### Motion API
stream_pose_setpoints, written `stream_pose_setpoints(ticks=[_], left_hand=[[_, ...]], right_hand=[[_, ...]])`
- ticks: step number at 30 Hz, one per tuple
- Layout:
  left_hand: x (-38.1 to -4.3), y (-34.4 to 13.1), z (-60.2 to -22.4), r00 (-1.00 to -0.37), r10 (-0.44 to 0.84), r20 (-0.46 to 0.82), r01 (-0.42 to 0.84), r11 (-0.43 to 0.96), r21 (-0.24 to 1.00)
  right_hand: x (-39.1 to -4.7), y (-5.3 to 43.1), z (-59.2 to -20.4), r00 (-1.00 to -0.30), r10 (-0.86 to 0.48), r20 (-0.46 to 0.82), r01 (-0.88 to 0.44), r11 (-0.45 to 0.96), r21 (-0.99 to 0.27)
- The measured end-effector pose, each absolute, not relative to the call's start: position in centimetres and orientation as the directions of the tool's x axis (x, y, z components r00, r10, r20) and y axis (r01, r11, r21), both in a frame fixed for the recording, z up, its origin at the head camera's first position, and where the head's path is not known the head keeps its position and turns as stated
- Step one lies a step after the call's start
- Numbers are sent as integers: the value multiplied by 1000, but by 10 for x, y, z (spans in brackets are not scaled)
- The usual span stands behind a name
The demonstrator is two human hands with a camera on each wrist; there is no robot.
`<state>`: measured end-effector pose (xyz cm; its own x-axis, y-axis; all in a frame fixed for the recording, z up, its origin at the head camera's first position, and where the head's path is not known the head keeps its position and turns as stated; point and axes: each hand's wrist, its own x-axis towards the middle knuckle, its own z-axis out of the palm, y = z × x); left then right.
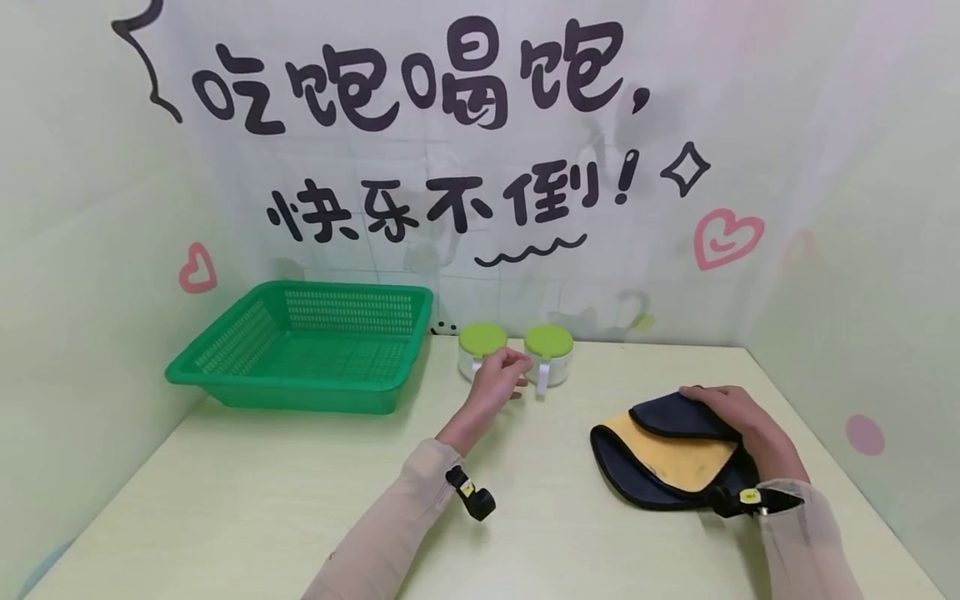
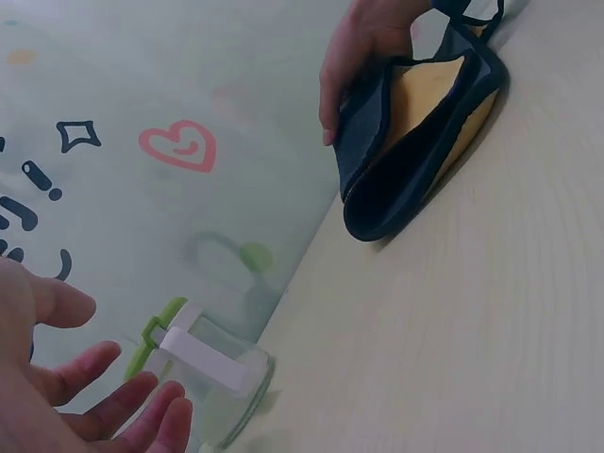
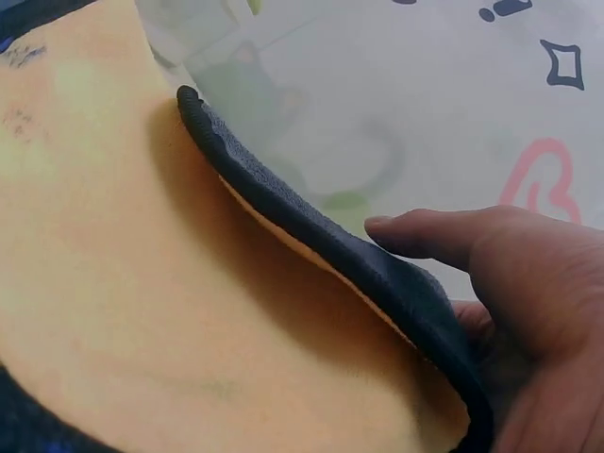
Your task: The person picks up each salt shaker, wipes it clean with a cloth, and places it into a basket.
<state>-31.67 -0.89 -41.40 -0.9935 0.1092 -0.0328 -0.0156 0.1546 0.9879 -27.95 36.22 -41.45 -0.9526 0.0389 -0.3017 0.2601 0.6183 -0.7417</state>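
My right hand (image 1: 723,408) grips the edge of a folded cloth (image 1: 678,462), dark grey-blue on one side and yellow on the other, with black edging. In the right wrist view, a fingertip (image 3: 382,231) lies against the upturned dark flap of the cloth, whose yellow face fills the left side; the fingers behind the flap are mostly hidden. My left hand (image 1: 495,379), its fingers loosely bent and nothing in them, is in front of two clear jars with green lids. It partly covers the left jar (image 1: 483,337); the right jar (image 1: 558,367), with a white handle, is just beyond its fingertips.
A green plastic basket (image 1: 300,400) with perforated sides stands at the left back of the pale wooden table (image 1: 540,517). A white printed curtain (image 1: 360,150) hangs behind the table, and pale walls close in both sides.
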Motion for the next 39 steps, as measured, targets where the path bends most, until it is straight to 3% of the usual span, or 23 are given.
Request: stream_pose_setpoints(ticks=[13, 26, 39], left_hand=[[-317, -10, -421, -986, 155, -59, -37, 140, 989], [-320, -8, -429, -955, 266, -132, -105, 115, 988], [-321, -2, -437, -928, 333, -168, -133, 124, 983]], right_hand=[[-284, 353, -403, -983, -23, -184, 130, 624, -771], [-277, 338, -368, -999, -36, -41, 11, 605, -796], [-263, 325, -336, -995, -95, 3, -61, 610, -790]])
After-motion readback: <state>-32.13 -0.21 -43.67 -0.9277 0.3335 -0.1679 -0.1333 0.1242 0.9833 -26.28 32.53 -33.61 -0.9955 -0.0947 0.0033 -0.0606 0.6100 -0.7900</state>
